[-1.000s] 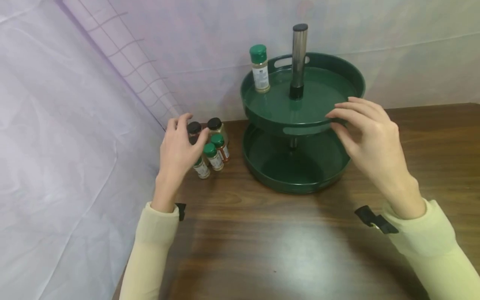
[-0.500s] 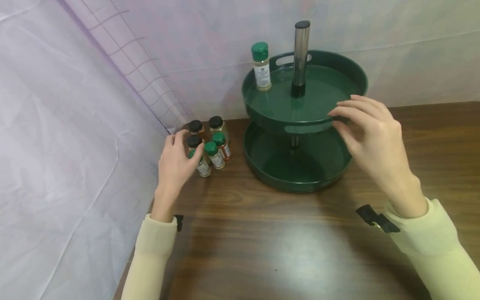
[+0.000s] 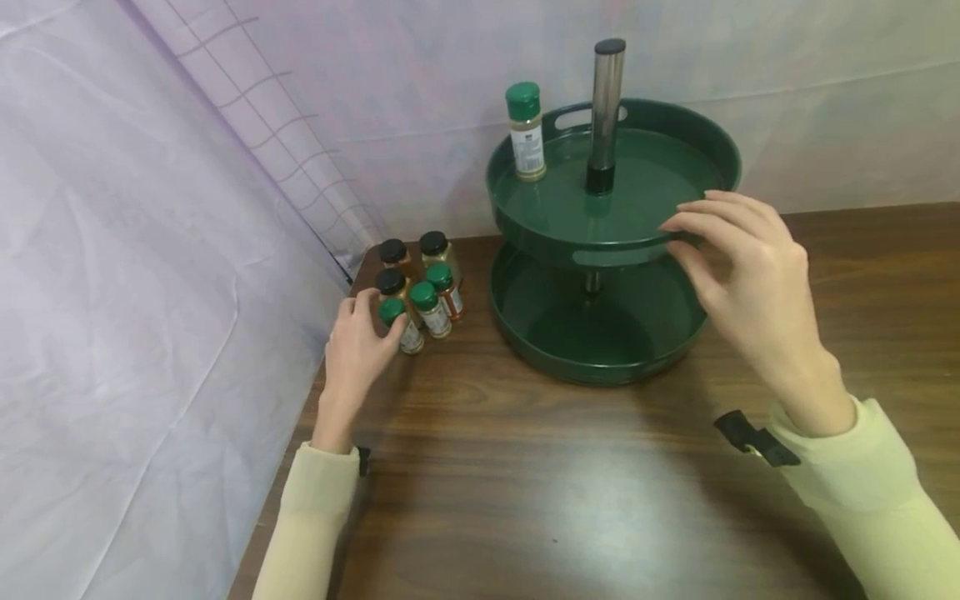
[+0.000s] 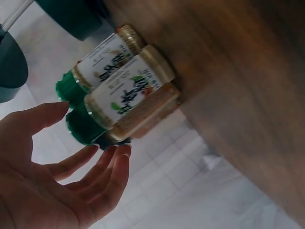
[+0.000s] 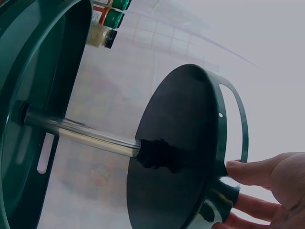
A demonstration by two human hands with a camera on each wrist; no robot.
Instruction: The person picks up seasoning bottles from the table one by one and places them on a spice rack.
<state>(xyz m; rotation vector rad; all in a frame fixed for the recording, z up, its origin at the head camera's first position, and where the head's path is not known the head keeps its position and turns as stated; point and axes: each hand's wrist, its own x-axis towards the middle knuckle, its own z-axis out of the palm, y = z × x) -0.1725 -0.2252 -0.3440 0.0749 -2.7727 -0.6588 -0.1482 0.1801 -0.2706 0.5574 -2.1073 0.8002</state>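
Observation:
My left hand (image 3: pixel 356 348) is at the front green-capped spice jar (image 3: pixel 412 338), its thumb and fingers spread either side of the cap. In the left wrist view a gap shows between the fingertips and that jar's green cap (image 4: pixel 85 125). My right hand (image 3: pixel 759 279) pinches the rim of the upper tray of a green two-tier turntable rack (image 3: pixel 536 236), thumb on the outer wall (image 5: pixel 220 143) and fingers across the edge. One taller green-capped jar (image 3: pixel 528 150) stands upright on the upper tray, left of the metal post (image 3: pixel 607 100).
Two more green-capped jars (image 3: pixel 435 321) and several black-capped jars (image 3: pixel 442 254) cluster behind the front jar. The rack's lower tray (image 3: pixel 585 371) rests on the wooden table (image 3: pixel 480 467). White cloth (image 3: pixel 150 333) hangs along the left, with a wire grid (image 3: pixel 262 100) in the corner.
My left hand has come down toward the front of the jar cluster, uncovering the black-capped jars behind. My right hand keeps its hold on the rim.

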